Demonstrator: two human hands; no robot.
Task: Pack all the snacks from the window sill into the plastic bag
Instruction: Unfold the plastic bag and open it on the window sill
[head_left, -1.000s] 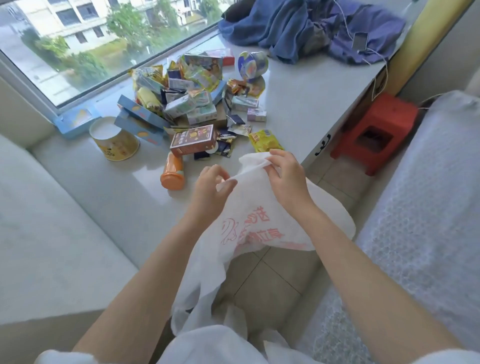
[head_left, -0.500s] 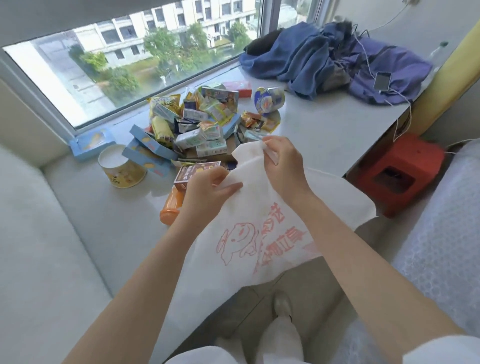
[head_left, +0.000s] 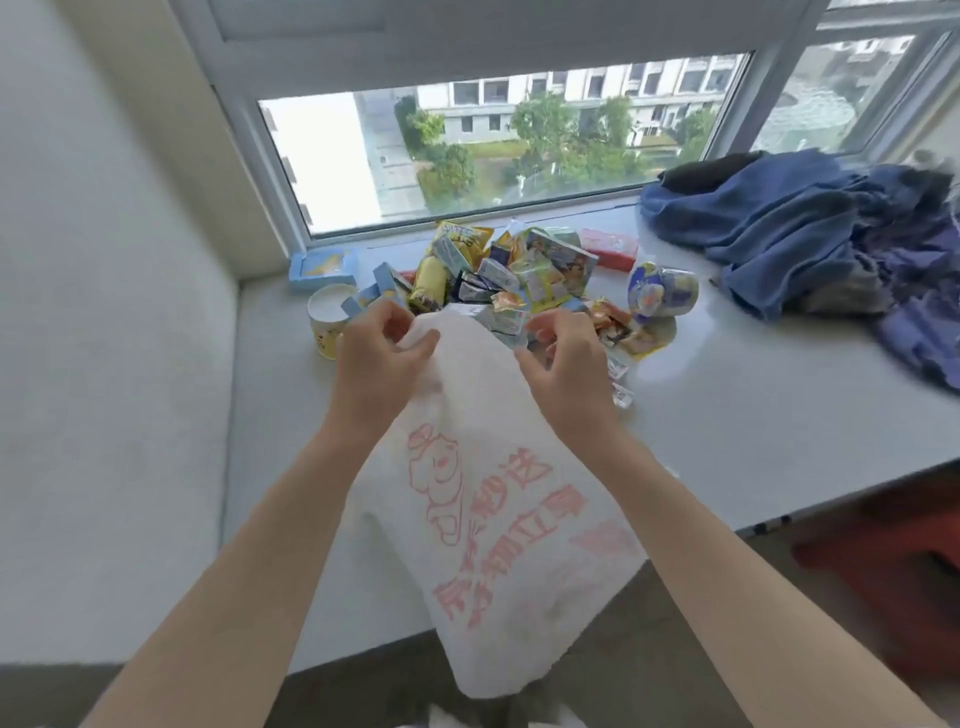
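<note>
So both hands are up at the top edge of the white plastic bag (head_left: 483, 499) (the one with pink printing on the front): the left hand (head_left: 376, 364) pinches the bag's rim on one side, and the right hand (head_left: 563, 364) has its fingers curled on the rim on the other. The bag hangs down over the front edge of the window sill (head_left: 753, 415). The snacks (head_left: 514, 275) sit in a heap on the sill right behind the bag, with a yellow tub (head_left: 324, 325) just to their left and some blue clothes (head_left: 810, 228) bunched off to the right.
</note>
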